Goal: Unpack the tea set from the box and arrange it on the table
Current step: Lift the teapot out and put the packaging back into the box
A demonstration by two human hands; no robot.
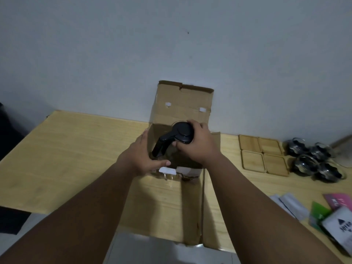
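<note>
An open cardboard box (182, 103) stands on the wooden table (72, 153) against the wall, its flaps spread. A teapot with a black lid and black handle (179, 134) sits in the box's mouth, its glass body mostly hidden. My right hand (198, 145) grips the teapot round the lid's right side. My left hand (144, 155) holds the box's left wall and front rim, thumb along the rim. To the right lie several square bamboo coasters (262, 155) and several glass cups (314, 161) with dark trim.
Paper leaflets and packets (335, 214), white, green and pink, lie at the table's right front. The box's long front flap (171, 202) stretches toward me over the table edge. A dark object (7, 130) stands off the table's left side.
</note>
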